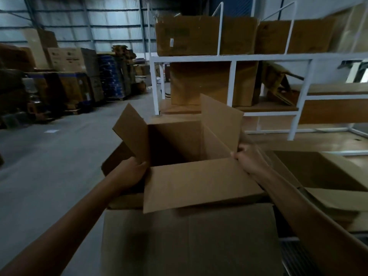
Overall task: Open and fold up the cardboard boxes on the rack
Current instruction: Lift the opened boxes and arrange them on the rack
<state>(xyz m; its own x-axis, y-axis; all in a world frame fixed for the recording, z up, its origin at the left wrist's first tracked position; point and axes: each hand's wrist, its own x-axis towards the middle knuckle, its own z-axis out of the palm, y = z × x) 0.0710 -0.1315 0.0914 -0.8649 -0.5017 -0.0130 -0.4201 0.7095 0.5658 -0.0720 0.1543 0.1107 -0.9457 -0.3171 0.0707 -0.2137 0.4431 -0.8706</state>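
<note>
From the head camera I see 1 open cardboard box (191,156) held up in front of me, its top facing the lens and its 4 flaps spread. The near flap (201,186) tips toward me, the left flap (131,132) angles up and outward, and the right flap (221,124) stands nearly upright. The inside of the box is dark and I cannot see its bottom.

My left hand (129,172) is wrapped around the box's near left corner, thumb lying along the rim at the base of the left flap. My right hand (247,158) is clamped on the near right corner, fingers curled over the edge at the base of the right flap.

Below the held box lies another plain cardboard box (189,242), its side toward me. To my right sits a flattened stack of cardboard (328,176).

Beyond stands a white metal rack (231,57). Its top shelf carries 2 brown boxes (189,36); the left one bears a small white label, too blurred to read. A lower shelf holds another upright box (199,84).

At far left, across the grey concrete floor (49,156), stacked cartons (65,58) line the wall; their printing is too blurred to read.
</note>
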